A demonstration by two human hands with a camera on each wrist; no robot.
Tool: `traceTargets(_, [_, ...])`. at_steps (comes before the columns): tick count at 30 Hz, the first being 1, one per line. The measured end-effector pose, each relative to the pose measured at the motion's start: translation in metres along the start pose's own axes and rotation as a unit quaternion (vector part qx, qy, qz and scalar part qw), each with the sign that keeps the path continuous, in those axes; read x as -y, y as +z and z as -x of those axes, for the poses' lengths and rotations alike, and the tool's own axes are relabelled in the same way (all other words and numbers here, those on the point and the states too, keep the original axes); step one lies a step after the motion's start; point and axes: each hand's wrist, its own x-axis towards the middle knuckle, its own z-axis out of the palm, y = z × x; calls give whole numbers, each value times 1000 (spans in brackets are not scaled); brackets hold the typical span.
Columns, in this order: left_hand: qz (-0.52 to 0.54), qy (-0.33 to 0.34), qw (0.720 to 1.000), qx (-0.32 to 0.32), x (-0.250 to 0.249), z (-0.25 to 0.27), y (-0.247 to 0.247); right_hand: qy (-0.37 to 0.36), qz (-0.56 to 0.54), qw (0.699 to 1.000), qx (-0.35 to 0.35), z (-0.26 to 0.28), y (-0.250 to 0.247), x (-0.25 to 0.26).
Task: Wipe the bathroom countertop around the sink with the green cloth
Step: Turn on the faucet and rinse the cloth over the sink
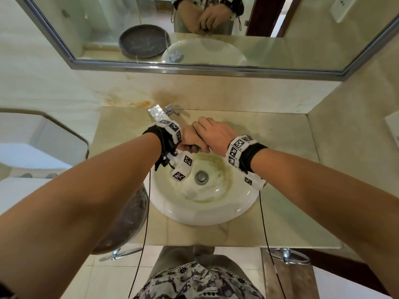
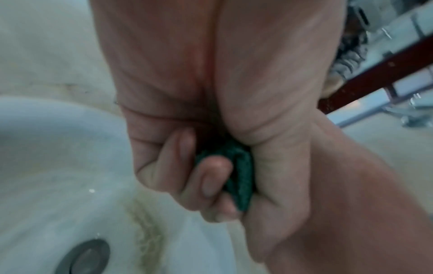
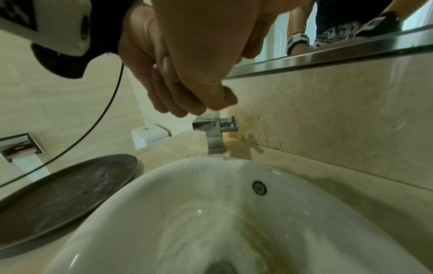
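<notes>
Both hands are clasped together above the back of the white sink (image 1: 205, 219). My left hand (image 1: 189, 140) is curled round the bunched green cloth (image 1: 197, 148), of which only a sliver shows between the hands in the head view. In the left wrist view the cloth (image 2: 241, 176) is squeezed between the curled left fingers (image 2: 199, 176) and the heel of the right hand (image 2: 288, 166). My right hand (image 1: 213, 134) wraps over the left fist and the cloth. In the right wrist view the right hand (image 3: 206, 46) covers the left hand (image 3: 140, 61) and hides the cloth. The beige countertop (image 1: 280, 134) surrounds the sink.
A chrome faucet (image 1: 170, 110) (image 3: 215, 133) stands behind the sink, just beyond the hands. A dark round tray (image 1: 129, 223) (image 3: 65, 191) lies on the counter left of the sink. The basin has yellowish stains around its drain (image 1: 201, 176). A mirror (image 1: 194, 29) hangs above.
</notes>
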Motion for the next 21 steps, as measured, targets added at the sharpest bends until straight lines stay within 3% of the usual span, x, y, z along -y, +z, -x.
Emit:
traceTargets(2, [-59, -27, 998, -12, -4, -6, 0, 16, 17, 1000, 17, -4, 0, -3])
traceTargets(6, [-170, -49, 981, -77, -10, -17, 1, 72, 22, 987, 139, -13, -3, -9])
traceTargets(8, [-270, -36, 955, -117, -14, -20, 2, 83, 18, 981, 172, -16, -4, -11])
traceTargets(12, [-437, -26, 888, -140, -17, -29, 3, 101, -16, 969, 226, -25, -2, -13])
traceTargets(17, [-530, -15, 832, -165, -10, -35, 4, 134, -97, 952, 257, -27, -5, -15])
traceTargets(21, [-575, -19, 799, -175, -7, -33, 2, 181, -119, 915, 340, -40, 5, -14])
